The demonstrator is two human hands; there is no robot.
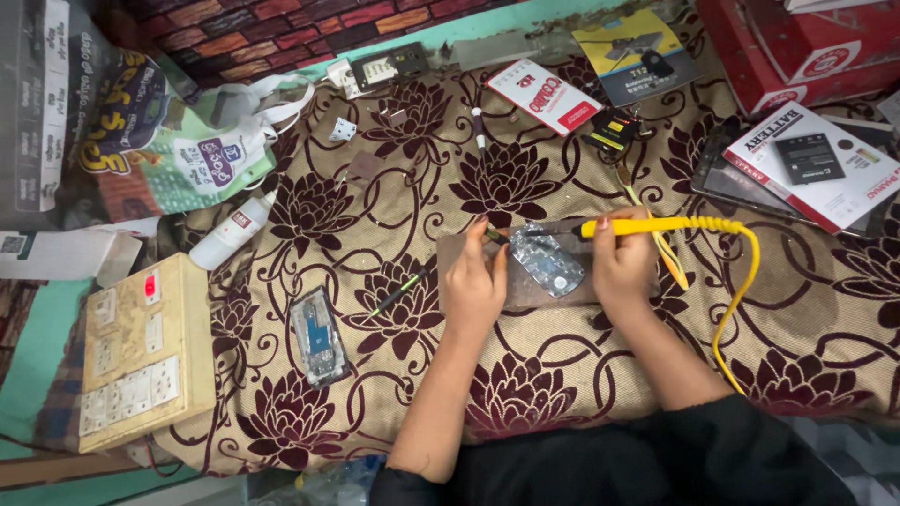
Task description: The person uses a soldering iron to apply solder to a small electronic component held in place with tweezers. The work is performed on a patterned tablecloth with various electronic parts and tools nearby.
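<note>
My right hand [622, 264] grips a yellow-handled soldering iron [656, 226], its tip pointing left toward a small silvery phone circuit board [547, 261]. The board lies on a flat brown work plate [525, 290] between my hands. My left hand [473, 283] rests on the plate's left side and pinches a thin dark tool [496, 234] near the board's top left corner. The iron's yellow cord [741, 290] loops down to the right.
A floral maroon cloth [562, 375] covers the surface. On it lie an opened phone body [318, 336], a green-tipped tool [398, 293], a white bottle [232, 230], a beige switchboard [141, 351], printed bags at far left, and battery packs and red boxes [806, 42] at the right.
</note>
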